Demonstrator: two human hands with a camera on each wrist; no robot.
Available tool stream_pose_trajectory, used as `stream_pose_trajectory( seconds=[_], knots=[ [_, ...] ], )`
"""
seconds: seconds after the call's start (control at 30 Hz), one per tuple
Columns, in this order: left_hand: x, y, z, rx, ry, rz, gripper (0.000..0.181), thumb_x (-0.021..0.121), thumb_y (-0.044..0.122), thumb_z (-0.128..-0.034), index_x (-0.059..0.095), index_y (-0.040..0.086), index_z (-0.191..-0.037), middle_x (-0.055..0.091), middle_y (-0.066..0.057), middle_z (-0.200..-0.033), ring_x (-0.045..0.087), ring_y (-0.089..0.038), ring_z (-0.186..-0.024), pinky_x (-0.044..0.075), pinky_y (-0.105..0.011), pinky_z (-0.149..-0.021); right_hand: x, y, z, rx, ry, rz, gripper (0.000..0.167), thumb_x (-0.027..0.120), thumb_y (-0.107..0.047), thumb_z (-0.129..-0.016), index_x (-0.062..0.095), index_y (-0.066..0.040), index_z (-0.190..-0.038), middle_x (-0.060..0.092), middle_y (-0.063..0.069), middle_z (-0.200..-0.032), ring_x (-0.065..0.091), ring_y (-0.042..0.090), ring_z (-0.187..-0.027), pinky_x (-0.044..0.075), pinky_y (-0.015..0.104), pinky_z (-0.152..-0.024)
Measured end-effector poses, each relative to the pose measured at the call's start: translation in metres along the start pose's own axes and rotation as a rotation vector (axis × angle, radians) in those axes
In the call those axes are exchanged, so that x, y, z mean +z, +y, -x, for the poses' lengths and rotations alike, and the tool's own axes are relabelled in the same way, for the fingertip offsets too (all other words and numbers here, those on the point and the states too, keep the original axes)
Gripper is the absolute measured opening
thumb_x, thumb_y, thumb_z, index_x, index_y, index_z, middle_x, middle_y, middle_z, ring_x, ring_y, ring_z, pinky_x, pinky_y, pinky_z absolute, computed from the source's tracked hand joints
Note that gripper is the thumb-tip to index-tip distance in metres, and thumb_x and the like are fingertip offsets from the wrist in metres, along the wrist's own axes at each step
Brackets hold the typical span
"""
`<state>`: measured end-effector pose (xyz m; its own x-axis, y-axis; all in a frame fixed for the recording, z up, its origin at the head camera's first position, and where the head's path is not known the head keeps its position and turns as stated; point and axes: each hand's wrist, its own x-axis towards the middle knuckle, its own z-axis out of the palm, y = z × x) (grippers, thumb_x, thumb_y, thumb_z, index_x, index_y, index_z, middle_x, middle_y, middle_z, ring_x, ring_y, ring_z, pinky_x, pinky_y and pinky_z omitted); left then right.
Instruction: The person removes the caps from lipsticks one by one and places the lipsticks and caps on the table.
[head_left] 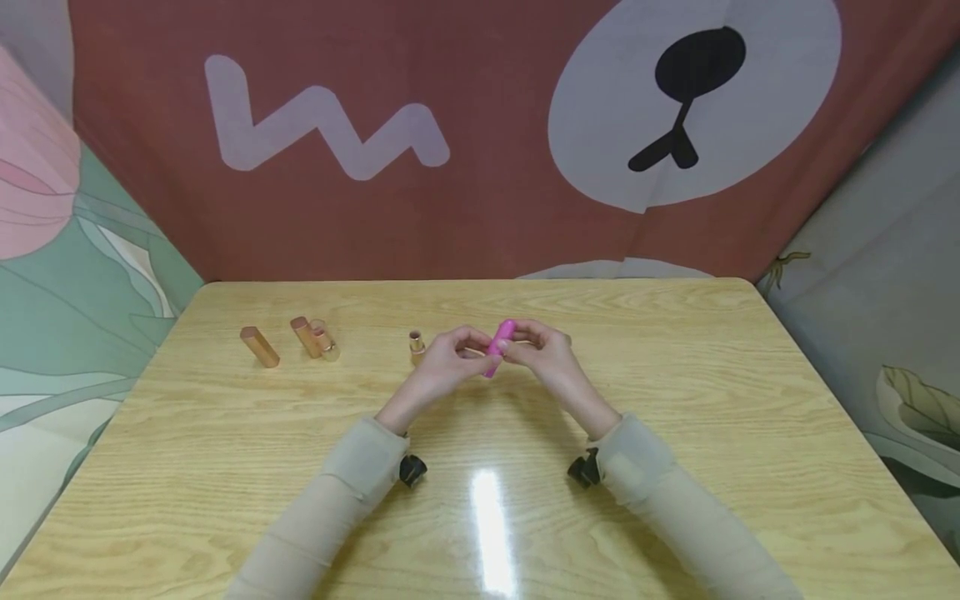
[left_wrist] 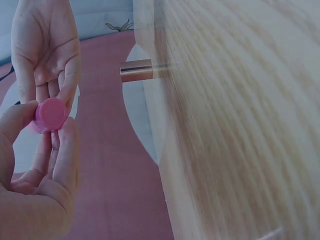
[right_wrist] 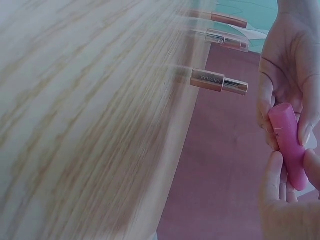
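Observation:
A glossy pink lipstick tube (head_left: 501,340) is held above the table, tilted, between both hands. My left hand (head_left: 444,364) pinches its lower end between thumb and fingers, while my right hand (head_left: 553,358) pinches the upper part. In the right wrist view the whole pink tube (right_wrist: 287,145) shows, with faint small marking on its side. Its round flat end (left_wrist: 51,114) faces the left wrist camera. Beside the left hand stands an uncapped gold lipstick base (head_left: 416,343), partly hidden by that hand; it bears lettering (right_wrist: 207,79) in the right wrist view.
Upright at the table's left are a copper lipstick (head_left: 260,347), another copper one (head_left: 305,337) and a clear-cased one (head_left: 326,342) close together. A copper cylinder (left_wrist: 136,71) stands beyond the right hand. Printed cloth (head_left: 480,225) hangs behind the wooden table (head_left: 225,467).

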<state>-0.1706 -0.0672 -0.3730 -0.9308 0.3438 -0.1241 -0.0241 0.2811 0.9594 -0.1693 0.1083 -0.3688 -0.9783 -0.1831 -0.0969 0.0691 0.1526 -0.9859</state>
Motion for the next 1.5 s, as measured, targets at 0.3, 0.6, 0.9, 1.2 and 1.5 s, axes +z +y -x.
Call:
stream_pose_trajectory(
  seconds=[0.3,0.6,0.9,1.2,1.5],
  knots=[
    [-0.0003,0.002,0.0002,0.004,-0.008,-0.021,0.03,0.069,0.017,-0.0881,0.061,0.004,-0.114,0.065,-0.014,-0.115,0.067,-0.018,-0.095,0.053,-0.046,-0.09,-0.0029,-0.0022,0.0003,0.013,-0.009,0.057,0.035,0.063,-0.016,-0.092,0.059,0.001,-0.122,0.063,0.018,-0.117,0.062,0.008,-0.091,0.051,0.038,-0.096],
    [-0.0006,0.0016,0.0008,0.019,-0.014,-0.009,0.028,0.07,0.014,-0.0867,0.062,0.003,-0.112,0.067,-0.014,-0.11,0.068,-0.014,-0.087,0.054,-0.046,-0.086,-0.0045,-0.0059,0.0015,0.016,-0.025,0.029,0.032,0.062,-0.014,-0.092,0.059,0.004,-0.119,0.065,0.009,-0.107,0.061,0.007,-0.088,0.049,0.043,-0.098],
    [-0.0017,0.0012,0.0008,-0.007,-0.009,-0.005,0.029,0.072,0.015,-0.0847,0.064,0.006,-0.111,0.067,-0.012,-0.109,0.068,-0.013,-0.086,0.054,-0.047,-0.088,-0.0056,-0.0038,0.0004,0.006,-0.038,0.02,0.031,0.061,-0.012,-0.092,0.059,0.005,-0.118,0.066,0.004,-0.102,0.061,0.006,-0.087,0.051,0.036,-0.094],
    [-0.0019,-0.0012,0.0001,-0.012,-0.018,0.001,0.029,0.072,0.016,-0.0846,0.064,0.006,-0.111,0.068,-0.012,-0.107,0.067,-0.012,-0.085,0.054,-0.046,-0.086,-0.0068,-0.0035,0.0008,-0.002,-0.056,-0.005,0.032,0.059,-0.009,-0.093,0.057,0.009,-0.119,0.065,-0.006,-0.093,0.061,0.005,-0.086,0.052,0.03,-0.091],
    [-0.0024,-0.0012,-0.0001,-0.033,-0.019,0.019,0.031,0.07,0.015,-0.0855,0.063,0.008,-0.114,0.067,-0.01,-0.113,0.067,-0.015,-0.091,0.053,-0.046,-0.09,-0.0031,-0.0012,-0.0012,0.066,-0.004,-0.005,0.039,0.063,-0.017,-0.092,0.056,0.001,-0.126,0.064,0.016,-0.118,0.063,0.006,-0.09,0.049,0.036,-0.099]
  ],
)
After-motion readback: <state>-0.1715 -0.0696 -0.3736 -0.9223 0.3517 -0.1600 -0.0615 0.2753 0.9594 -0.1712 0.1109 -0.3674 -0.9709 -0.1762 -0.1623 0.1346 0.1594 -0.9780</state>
